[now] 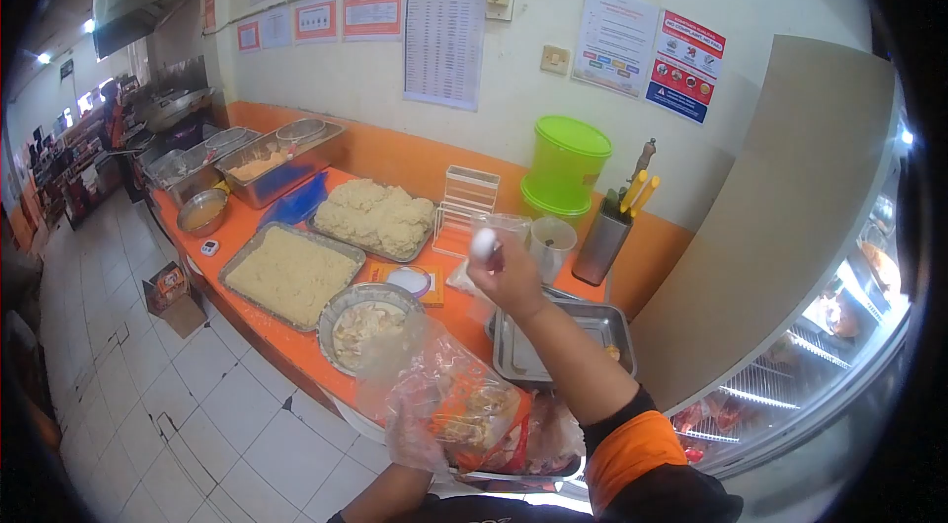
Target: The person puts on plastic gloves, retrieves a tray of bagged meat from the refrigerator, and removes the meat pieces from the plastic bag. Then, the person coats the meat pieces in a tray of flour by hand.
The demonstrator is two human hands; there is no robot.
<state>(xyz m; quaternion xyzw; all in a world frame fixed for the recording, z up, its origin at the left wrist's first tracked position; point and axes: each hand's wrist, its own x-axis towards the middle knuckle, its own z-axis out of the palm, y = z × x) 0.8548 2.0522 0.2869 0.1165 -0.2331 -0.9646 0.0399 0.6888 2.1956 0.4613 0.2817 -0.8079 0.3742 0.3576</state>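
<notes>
My right hand (507,274) is raised over the back of the counter, fingers closed round a small white rounded thing (484,243) whose kind I cannot make out. Close by stand a clear plastic jug (551,244) and a white wire rack (464,212). Low in front of me, my left hand (413,439), in a clear plastic glove, grips the side of a clear plastic bag (464,385) with orange print. Pale pieces, which look like chicken, show inside it. A round metal bowl (331,350) with pieces in pale batter sits just beyond the bag.
Trays of pale breading (293,276) and coated pieces (373,212) cover the left of the orange counter. A metal tray (518,350) lies under my right forearm. Behind are green tubs (568,162) and a knife block (602,246). A glass display case (790,375) borders the right.
</notes>
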